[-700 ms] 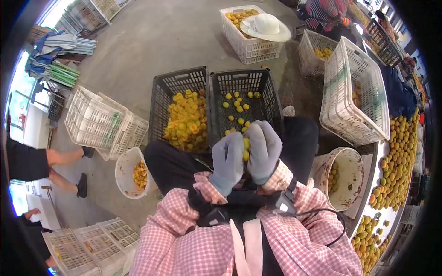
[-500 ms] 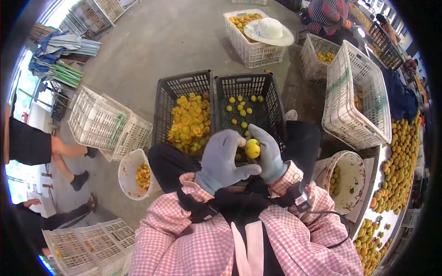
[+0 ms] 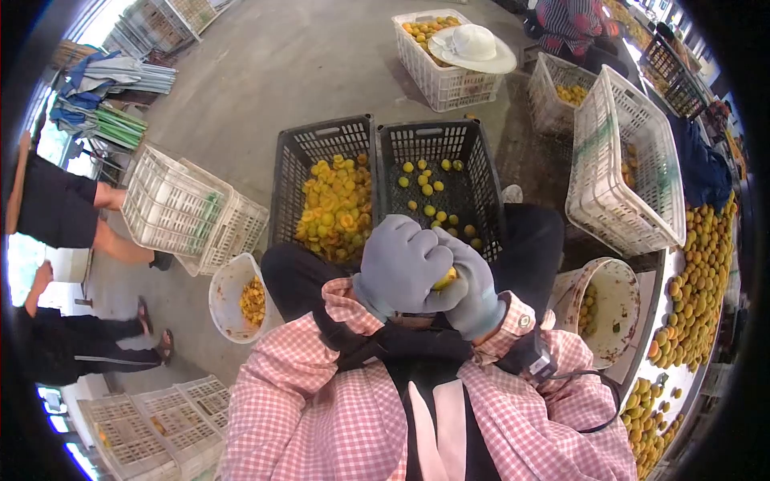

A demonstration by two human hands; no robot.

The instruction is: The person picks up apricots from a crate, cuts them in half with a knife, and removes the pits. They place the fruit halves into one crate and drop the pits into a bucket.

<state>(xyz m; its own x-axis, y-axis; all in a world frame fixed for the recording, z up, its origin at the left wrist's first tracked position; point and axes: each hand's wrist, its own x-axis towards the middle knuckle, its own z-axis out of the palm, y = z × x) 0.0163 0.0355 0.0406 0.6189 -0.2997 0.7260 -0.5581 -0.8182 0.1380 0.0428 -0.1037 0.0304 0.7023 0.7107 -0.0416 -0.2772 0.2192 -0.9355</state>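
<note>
In front of my lap, both gloved hands close together around a yellow apricot (image 3: 446, 278), of which only a small part shows. My left hand (image 3: 401, 266) curls over it from the left, fingers bent. From the right, my right hand (image 3: 475, 293) wraps it, the palm side hidden. Just beyond them stand two black crates side by side. The left crate (image 3: 325, 138) holds many split apricot halves (image 3: 337, 200). In the right crate (image 3: 429, 143) lie several whole yellow-green apricots (image 3: 427, 190).
White buckets stand at my left (image 3: 216, 301) and right (image 3: 624, 325). A large white crate (image 3: 626, 184) leans at the right, beside a table of apricots (image 3: 698, 297). Stacked white crates (image 3: 172, 200) and walking people's legs (image 3: 116, 240) are at the left. A hat (image 3: 473, 48) tops a far crate.
My hands have come together and turned, covering most of the apricot that showed between them before. At the left, the people's legs have shifted.
</note>
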